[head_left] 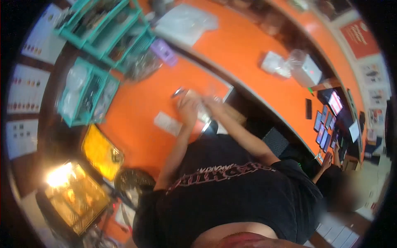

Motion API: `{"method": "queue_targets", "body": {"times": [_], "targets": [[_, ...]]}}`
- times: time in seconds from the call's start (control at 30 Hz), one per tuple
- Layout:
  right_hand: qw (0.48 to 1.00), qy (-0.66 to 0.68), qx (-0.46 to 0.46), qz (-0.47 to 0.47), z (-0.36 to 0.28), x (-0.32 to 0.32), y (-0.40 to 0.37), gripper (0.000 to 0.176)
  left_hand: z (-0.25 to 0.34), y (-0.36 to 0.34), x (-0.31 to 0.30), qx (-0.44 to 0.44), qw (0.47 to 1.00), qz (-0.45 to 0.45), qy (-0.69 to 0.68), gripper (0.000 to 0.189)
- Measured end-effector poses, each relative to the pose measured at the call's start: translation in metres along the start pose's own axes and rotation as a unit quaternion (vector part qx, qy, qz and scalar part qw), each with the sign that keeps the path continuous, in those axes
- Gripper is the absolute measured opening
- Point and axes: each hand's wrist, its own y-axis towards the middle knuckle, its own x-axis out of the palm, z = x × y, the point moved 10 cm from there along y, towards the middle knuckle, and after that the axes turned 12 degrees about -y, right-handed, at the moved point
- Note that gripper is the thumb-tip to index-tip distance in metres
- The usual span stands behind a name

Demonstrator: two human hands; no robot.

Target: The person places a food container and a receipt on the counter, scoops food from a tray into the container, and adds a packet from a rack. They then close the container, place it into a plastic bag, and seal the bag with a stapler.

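Over the orange table, my left hand (188, 108) is closed around a pale, narrow item (202, 110) whose kind I cannot make out. My right hand (213, 105) is close beside it, at the item's other side, its fingers smeared by motion. Just beyond my left hand is a small dark object with a shiny edge (178, 92). A white paper slip (167, 123) lies to the left of my left wrist. Close to my shirt, between my forearms, is a dark object with a light edge (210, 127).
Teal trays (89, 93) with plastic bags stand at left. A purple object (164, 52) and a clear bag (142, 66) lie farther back. A yellow packet (101, 152) and lit lamp (72, 186) are at lower left. Another person's hand (326, 160) is near several phones (322, 134) at right.
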Motion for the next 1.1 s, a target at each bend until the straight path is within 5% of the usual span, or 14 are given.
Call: {"method": "queue_targets", "body": {"times": [0.1, 0.17, 0.27, 0.47, 0.67, 1.1], "targets": [[0.951, 0.226, 0.21, 0.007, -0.014, -0.014, -0.019, 0.028, -0.051, -0.026, 0.026, -0.139, 0.988, 0.006, -0.063, 0.01], [0.935, 0.31, 0.17, 0.021, -0.025, -0.011, -0.023, 0.03, -0.073, -0.041, 0.038, -0.258, 0.961, -0.039, -0.089, 0.011], [0.909, 0.379, 0.168, 0.046, -0.015, -0.009, -0.02, 0.028, -0.068, -0.041, 0.033, -0.284, 0.942, -0.021, -0.179, 0.012], [0.909, 0.381, 0.164, 0.039, -0.021, -0.011, -0.022, 0.026, -0.082, -0.047, 0.044, -0.256, 0.923, -0.019, -0.288, 0.014], [0.928, 0.362, 0.089, 0.023, -0.037, -0.018, -0.021, 0.018, -0.06, -0.035, 0.025, -0.214, 0.963, -0.032, -0.161, 0.017], [0.957, 0.265, 0.114, 0.007, -0.023, -0.012, -0.02, 0.015, -0.065, -0.038, 0.033, -0.242, 0.948, -0.033, -0.204, 0.016]]}}
